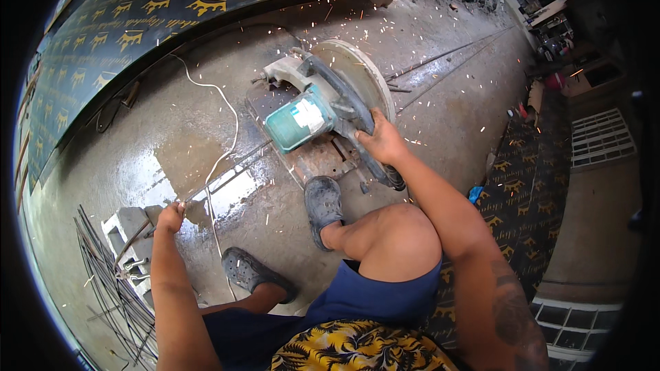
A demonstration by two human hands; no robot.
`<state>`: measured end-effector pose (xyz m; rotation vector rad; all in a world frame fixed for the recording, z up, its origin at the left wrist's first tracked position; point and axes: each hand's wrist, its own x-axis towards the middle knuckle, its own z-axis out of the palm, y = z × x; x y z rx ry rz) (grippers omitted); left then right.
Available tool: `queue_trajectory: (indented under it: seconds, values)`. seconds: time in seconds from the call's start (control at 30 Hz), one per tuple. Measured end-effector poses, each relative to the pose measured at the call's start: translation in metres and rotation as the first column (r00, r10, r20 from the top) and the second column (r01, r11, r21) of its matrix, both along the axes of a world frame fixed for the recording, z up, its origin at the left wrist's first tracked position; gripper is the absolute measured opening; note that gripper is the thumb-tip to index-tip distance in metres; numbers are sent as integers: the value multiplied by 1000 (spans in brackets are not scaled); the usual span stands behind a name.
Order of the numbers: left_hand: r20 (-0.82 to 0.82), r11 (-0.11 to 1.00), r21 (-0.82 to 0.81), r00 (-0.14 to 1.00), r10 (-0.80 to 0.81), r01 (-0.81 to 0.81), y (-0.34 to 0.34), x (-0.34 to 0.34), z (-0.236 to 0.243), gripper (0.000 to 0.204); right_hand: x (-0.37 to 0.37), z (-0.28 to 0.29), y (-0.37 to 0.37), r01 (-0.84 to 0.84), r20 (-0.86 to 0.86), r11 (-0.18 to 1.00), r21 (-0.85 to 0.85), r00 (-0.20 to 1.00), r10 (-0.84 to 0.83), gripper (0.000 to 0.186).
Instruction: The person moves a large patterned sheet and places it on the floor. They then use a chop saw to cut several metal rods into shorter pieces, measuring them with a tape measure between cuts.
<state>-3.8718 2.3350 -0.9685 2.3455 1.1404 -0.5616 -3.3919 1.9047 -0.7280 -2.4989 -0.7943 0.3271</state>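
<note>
A chop saw with a teal motor stands on the floor ahead of me, and sparks fly around it. My right hand is closed round its dark curved handle, beside the round blade guard. Low on the left, my left hand is closed on thin steel rods. They run from my fist to the saw's base; the arm and motor hide where they meet the blade. My right shoe is at the near edge of the base.
Hollow concrete blocks stand by my left hand, next to a bundle of long dark rods. A white cord crosses the floor. Large black printed panels lie at far left, with another at right. White metal grilles lie beyond.
</note>
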Motion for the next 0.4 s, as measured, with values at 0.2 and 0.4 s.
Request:
queue_trajectory:
  seconds: [0.2,0.4]
  values:
    - [-38,997,22,996,76,-75,-5,-10,9,62,32,93,68,-196,-125,945,-262,978,169,66]
    - [-183,972,150,961,207,-181,-49,16,80,77,83,171,167,-386,38,714,-585,866,499,70]
